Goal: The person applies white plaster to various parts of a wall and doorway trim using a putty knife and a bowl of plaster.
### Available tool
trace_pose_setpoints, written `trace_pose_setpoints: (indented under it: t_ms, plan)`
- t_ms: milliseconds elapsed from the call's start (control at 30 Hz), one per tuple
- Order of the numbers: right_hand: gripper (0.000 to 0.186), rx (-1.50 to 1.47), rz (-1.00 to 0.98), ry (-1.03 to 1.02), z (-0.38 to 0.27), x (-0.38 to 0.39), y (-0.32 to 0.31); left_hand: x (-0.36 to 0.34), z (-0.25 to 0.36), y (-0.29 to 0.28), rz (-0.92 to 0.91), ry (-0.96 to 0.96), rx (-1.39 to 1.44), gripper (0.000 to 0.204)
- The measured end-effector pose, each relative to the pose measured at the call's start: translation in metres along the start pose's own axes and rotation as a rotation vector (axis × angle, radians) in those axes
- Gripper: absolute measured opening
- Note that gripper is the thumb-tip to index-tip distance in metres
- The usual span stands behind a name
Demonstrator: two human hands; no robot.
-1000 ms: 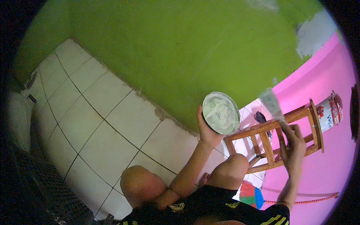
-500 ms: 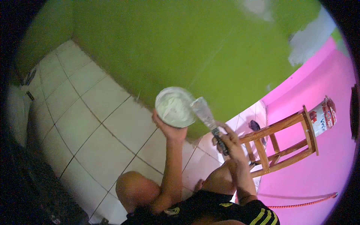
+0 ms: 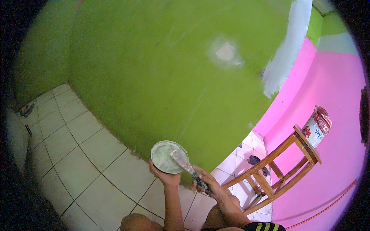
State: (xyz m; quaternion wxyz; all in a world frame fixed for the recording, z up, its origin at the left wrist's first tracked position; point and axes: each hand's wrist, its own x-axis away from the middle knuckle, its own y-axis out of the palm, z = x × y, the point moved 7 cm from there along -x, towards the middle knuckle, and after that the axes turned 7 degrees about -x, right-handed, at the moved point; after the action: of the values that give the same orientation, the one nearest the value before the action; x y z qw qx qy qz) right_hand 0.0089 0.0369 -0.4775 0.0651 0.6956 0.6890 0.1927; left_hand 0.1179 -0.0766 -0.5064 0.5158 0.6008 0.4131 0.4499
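My left hand (image 3: 166, 177) is closed around the underside of a round bowl (image 3: 152, 154), tilted so its inside faces me. Pale, creamy putty (image 3: 162, 159) coats the inside of it. A putty knife (image 3: 182, 160) with a smeared metal blade and a dark handle is gripped in my right hand (image 3: 210, 184). Its blade tip lies over the right part of the bowl's opening; whether it touches the putty I cannot tell. Beyond the bowl rises a green wall (image 3: 135, 77) with a whitish filled patch (image 3: 225, 51) on it.
On my right stands a wooden stool (image 3: 266, 178) bearing a white and red plastic package (image 3: 317, 129). Behind its legs a dark item (image 3: 259, 162) lies on the tiles. A red rope (image 3: 327, 210) runs along the pink wall (image 3: 308, 165). White filler (image 3: 284, 57) covers the green wall's right edge.
My view has tilted up, showing more wall, with the bowl and both hands lower in the picture. The knife's blade has moved from beside the rim to over the bowl's opening.
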Motion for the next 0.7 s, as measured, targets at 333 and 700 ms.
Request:
trace_pose_setpoints:
  t_ms: [333,700]
  plan:
    - [0.061,-0.162,-0.005,0.003,0.012,-0.004,0.002,0.001,0.0,-0.008,-0.01,0.003,-0.02,0.064]
    - [0.062,-0.26,-0.081,-0.056,0.011,-0.002,0.001,0.01,-0.008,-0.003,-0.033,-0.027,-0.095,0.064]
